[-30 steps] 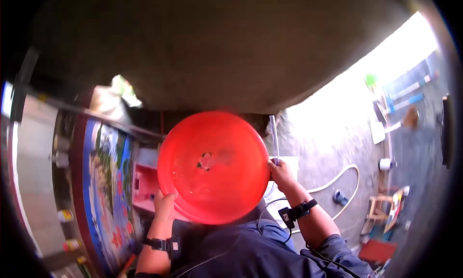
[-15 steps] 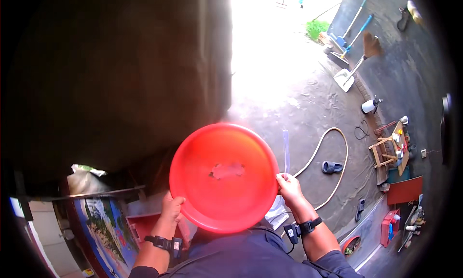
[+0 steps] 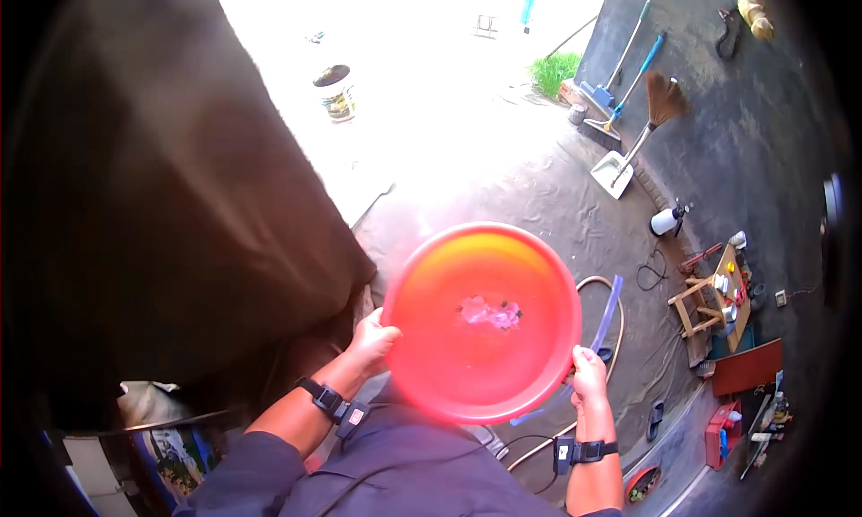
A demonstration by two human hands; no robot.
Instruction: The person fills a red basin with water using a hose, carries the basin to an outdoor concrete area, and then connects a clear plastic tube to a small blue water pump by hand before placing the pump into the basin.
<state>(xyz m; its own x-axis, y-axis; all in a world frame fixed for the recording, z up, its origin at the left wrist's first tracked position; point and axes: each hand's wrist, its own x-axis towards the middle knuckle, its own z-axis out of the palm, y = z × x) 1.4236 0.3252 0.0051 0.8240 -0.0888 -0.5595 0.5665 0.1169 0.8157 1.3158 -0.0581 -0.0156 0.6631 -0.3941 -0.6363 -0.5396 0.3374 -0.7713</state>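
A round red plastic basin is held out in front of my body, its open side facing up toward me. My left hand grips its left rim, thumb over the edge. On the opposite side my right hand grips the rim the same way. A pale pinkish patch with dark specks shows in the middle of the basin; I cannot tell whether it is a printed mark or something lying inside. A bluish translucent strip shows beyond the basin, close to my right hand.
A dark hanging curtain fills the left. Past it a bucket stands in bright light. On the right are a dustpan, a broom, a spray bottle and a wooden stand. A hose loops over the floor.
The basin has moved rightward in the view, with both hands still on its rim. The dark curtain now covers less of the doorway, and the bucket has come into sight.
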